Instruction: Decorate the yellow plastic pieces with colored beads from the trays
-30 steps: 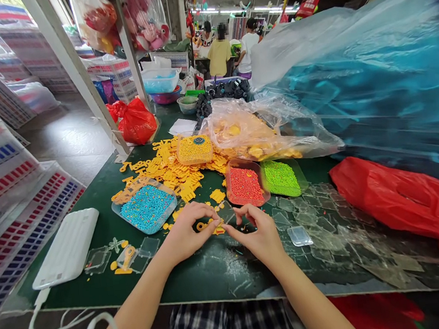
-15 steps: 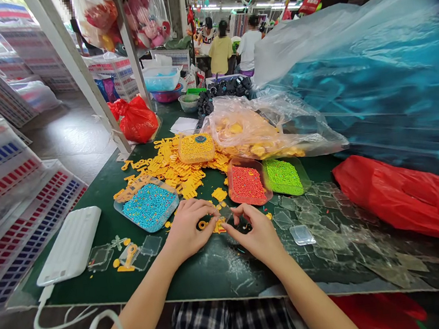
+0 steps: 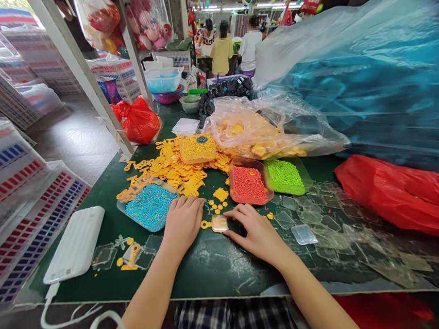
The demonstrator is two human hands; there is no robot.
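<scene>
My right hand pinches the right edge of a small yellow piece with a clear cover, which has a ring at its left end and lies on the green table. My left hand rests palm down beside the tray of blue beads; its fingertips are near small yellow parts, and whether they hold anything is hidden. Small round yellow pieces lie just beyond the hands. Behind them are a tray of red beads and a tray of green beads.
A yellow bead tray sits on a heap of yellow parts. Clear plastic squares spread at right beside a red bag. A white power bank with a cable lies at left. People are in the background.
My left hand has moved left and up, away from the yellow piece. The clear cover now lies over that piece, with my right hand still at its right edge.
</scene>
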